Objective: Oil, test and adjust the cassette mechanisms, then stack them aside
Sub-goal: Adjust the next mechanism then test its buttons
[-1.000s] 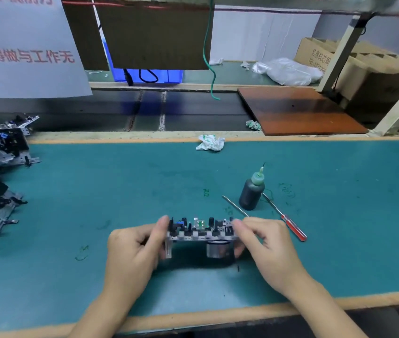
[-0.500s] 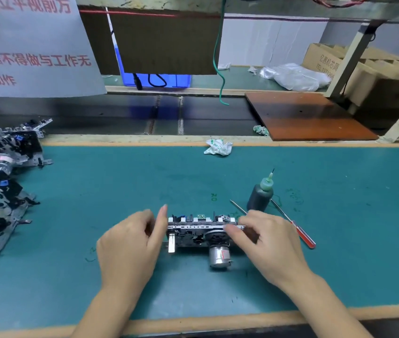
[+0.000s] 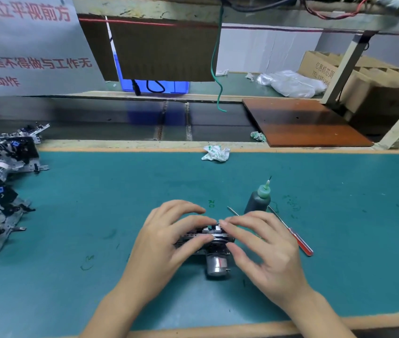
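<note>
While both hands (image 3: 166,242) curl over cassette mechanism (image 3: 214,242), fingers (image 3: 236,224) touching

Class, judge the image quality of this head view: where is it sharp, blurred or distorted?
Head view: sharp on the oil bottle and green mat; both hands slightly soft; the left-edge sign smeared; wide-angle bending tilts the right frame posts; lighting even, shadows faint.
</note>
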The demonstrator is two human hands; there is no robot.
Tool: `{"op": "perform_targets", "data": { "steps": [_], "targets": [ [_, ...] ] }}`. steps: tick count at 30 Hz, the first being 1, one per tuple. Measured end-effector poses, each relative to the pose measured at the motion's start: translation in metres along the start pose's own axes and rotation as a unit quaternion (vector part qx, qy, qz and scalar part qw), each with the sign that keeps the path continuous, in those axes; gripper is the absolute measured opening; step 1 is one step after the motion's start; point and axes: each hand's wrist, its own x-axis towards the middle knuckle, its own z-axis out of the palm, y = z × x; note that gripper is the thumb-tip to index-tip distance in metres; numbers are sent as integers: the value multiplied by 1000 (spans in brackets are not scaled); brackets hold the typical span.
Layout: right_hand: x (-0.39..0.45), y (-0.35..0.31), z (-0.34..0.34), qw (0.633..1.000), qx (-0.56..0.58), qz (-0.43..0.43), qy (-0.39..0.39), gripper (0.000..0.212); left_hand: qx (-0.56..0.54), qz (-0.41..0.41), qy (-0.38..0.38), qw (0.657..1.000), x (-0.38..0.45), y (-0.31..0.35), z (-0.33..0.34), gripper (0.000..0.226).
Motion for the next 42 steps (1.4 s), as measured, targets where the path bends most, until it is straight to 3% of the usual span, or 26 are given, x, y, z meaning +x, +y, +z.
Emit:
{"op": "perform_targets", "data": {
  "steps": [3, 12, 15, 18, 22, 42],
  "targets": [
    [1, -1, 0, 998, 43, 36, 2, 36, -20, -6, 17, 1000, -1, 0, 3, 25],
    [-2, 2, 0, 1000, -2, 10, -7, 33, -47, -13, 33, 998, -1, 0, 6, 25],
    [3, 3, -2, 995, 67, 71, -27, 31, -65, -22, 39, 997, -1, 1, 6, 23],
    [7, 1, 4, 947, 206, 214, -118, 49, -81, -22, 45, 995, -1, 2, 5, 21],
    [10, 3, 10, 906, 297, 258, -158, 33, -87, -34, 51, 994, 0, 4, 4, 20],
    [16, 6, 6, 907, 252, 280, -189, 39, -95, -79, 12, 992, -1, 4, 4, 23]
  ]
}}
